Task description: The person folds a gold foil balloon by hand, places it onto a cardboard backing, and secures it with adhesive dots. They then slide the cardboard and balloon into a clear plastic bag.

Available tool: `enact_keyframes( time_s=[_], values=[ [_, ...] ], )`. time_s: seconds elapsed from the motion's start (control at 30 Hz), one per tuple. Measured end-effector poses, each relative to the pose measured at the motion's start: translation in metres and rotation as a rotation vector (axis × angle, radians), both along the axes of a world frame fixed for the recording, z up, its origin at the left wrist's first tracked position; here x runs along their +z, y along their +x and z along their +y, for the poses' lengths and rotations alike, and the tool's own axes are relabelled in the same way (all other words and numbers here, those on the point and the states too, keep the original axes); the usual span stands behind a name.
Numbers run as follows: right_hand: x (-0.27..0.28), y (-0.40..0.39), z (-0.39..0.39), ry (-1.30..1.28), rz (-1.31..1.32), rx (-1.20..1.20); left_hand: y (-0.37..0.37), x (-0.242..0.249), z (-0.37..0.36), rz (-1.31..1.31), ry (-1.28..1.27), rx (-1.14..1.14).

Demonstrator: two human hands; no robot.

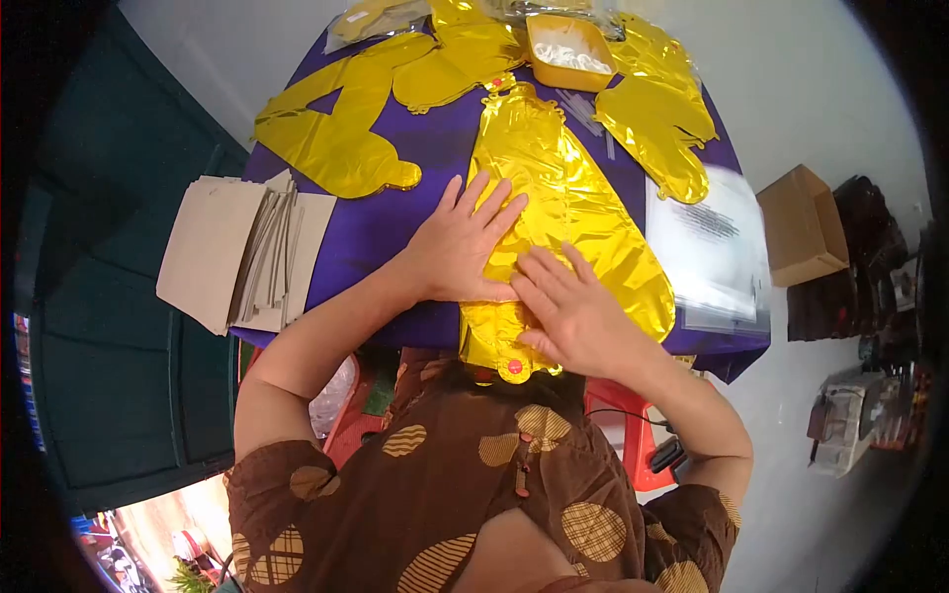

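Note:
A flat gold foil balloon (539,148) lies lengthwise before me, its near end reaching past the table's edge toward my lap. My left hand (467,239) rests palm down on its left side, fingers spread. Just to the right and nearer to me, my right hand (573,316) lies on the foil too, its fingers stretched out and its tips close to my left thumb. Neither hand grips anything that I can see. A small red dot marks a tab at the near end, and another shows at the far end.
More flat gold foil balloons (341,148) cover the back and left of the purple-clothed table (425,138). A yellow tub (573,77) holds white items. Grey cardboard sheets (213,247) stand at left; clear plastic bags (707,257) lie at right, near a cardboard box (806,227).

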State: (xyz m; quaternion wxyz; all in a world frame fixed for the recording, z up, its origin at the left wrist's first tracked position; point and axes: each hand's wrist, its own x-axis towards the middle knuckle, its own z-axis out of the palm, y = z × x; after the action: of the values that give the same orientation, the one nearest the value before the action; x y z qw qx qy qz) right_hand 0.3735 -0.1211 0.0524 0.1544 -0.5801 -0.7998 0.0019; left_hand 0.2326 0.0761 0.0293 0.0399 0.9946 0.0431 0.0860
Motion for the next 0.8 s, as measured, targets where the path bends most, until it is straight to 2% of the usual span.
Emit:
enact_keyframes(
  time_s=[0.13, 0.23, 0.33, 0.43, 0.53, 0.6, 0.7, 0.8],
  values=[
    [-0.002, -0.004, -0.005, 0.019, 0.014, -0.037, -0.002, 0.009, 0.005, -0.051, -0.054, -0.092],
    [-0.005, -0.005, -0.006, 0.026, -0.036, -0.032, 0.001, -0.001, 0.021, -0.209, -0.232, -0.036],
    [-0.007, -0.006, -0.008, 0.014, -0.017, -0.041, 0.002, -0.007, 0.023, -0.166, -0.224, -0.028],
    [0.005, -0.003, -0.009, 0.106, 0.025, -0.057, -0.001, -0.005, 0.016, 0.011, -0.068, -0.038],
    [0.005, 0.014, -0.027, 0.144, 0.158, -0.401, -0.003, -0.003, 0.013, 0.009, -0.038, -0.029],
    [0.023, 0.03, -0.043, 0.186, 0.032, -0.582, -0.003, -0.004, 0.013, 0.006, -0.038, -0.026],
    [0.023, 0.048, -0.074, 0.067, -0.13, -0.845, -0.004, -0.003, 0.013, 0.006, -0.041, -0.022],
    [0.009, 0.048, -0.094, -0.034, -0.133, -0.932, -0.003, -0.002, 0.012, 0.009, -0.04, -0.016]
  ],
)
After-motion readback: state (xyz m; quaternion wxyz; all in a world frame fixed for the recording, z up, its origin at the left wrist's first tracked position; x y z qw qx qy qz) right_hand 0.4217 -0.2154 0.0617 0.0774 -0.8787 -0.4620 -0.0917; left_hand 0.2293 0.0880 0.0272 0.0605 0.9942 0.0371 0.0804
